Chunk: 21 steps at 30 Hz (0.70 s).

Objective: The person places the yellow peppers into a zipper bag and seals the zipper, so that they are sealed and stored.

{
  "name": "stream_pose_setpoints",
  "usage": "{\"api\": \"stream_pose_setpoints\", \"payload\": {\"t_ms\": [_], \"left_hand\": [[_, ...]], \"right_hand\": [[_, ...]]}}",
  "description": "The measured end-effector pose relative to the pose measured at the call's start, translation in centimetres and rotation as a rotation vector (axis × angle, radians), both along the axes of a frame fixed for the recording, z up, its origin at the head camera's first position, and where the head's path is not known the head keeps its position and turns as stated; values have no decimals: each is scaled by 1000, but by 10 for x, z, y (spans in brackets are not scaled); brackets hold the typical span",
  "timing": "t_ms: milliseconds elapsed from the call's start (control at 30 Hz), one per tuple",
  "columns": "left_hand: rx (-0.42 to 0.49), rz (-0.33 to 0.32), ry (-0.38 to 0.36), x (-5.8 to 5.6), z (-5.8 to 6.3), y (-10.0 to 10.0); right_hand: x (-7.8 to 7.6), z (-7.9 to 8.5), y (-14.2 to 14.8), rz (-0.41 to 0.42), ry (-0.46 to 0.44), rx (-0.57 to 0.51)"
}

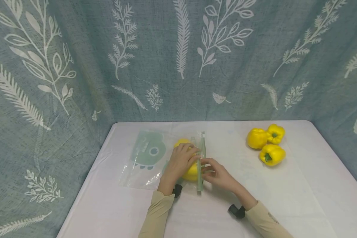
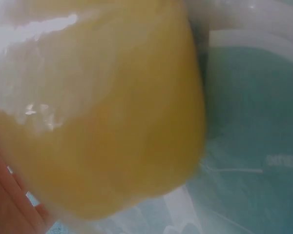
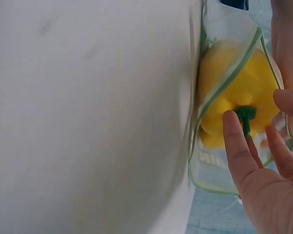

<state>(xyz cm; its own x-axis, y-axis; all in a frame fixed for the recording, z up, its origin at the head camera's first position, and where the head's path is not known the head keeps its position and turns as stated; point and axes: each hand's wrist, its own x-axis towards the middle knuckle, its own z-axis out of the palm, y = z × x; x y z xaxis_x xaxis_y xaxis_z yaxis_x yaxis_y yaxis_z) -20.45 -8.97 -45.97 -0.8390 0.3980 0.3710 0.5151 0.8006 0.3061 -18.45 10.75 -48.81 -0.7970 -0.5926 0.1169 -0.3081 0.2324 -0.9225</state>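
A clear zip bag [image 1: 148, 178] with a green print lies on the table, its green-edged mouth spread apart on the right. Yellow bell peppers [image 1: 191, 172] bulge inside near that mouth; one bell pepper [image 3: 263, 83] shows its green stem through the opening. My left hand [image 1: 182, 158] lies over the bag and holds it beside the mouth, fingers bent toward the green rim. At the mouth, my right hand [image 1: 216, 173] has its fingers extended, fingertips close by the stem in the right wrist view. Close up in the left wrist view, a bell pepper [image 2: 132, 117] sits behind the film.
Three loose yellow bell peppers [image 1: 272, 154] sit together at the back right of the white table [image 1: 244, 185]. Leaf-patterned curtains [image 1: 166, 59] stand behind the table's far edge and along its sides. Small black devices [image 1: 236, 211] are worn at both wrists.
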Motion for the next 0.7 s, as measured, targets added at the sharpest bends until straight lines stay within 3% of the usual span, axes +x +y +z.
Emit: {"api": "stream_pose_setpoints", "payload": {"t_ms": [267,567,700], "left_hand": [[-4,6,33,-2,-1,0],[3,14,13,-3,-2,0],[-1,7,14,-3,-1,0]], "right_hand": [[0,-4,-5,13,23,1],[1,-2,-3,22,-4,9],[8,19,0,5,-18,37]]}}
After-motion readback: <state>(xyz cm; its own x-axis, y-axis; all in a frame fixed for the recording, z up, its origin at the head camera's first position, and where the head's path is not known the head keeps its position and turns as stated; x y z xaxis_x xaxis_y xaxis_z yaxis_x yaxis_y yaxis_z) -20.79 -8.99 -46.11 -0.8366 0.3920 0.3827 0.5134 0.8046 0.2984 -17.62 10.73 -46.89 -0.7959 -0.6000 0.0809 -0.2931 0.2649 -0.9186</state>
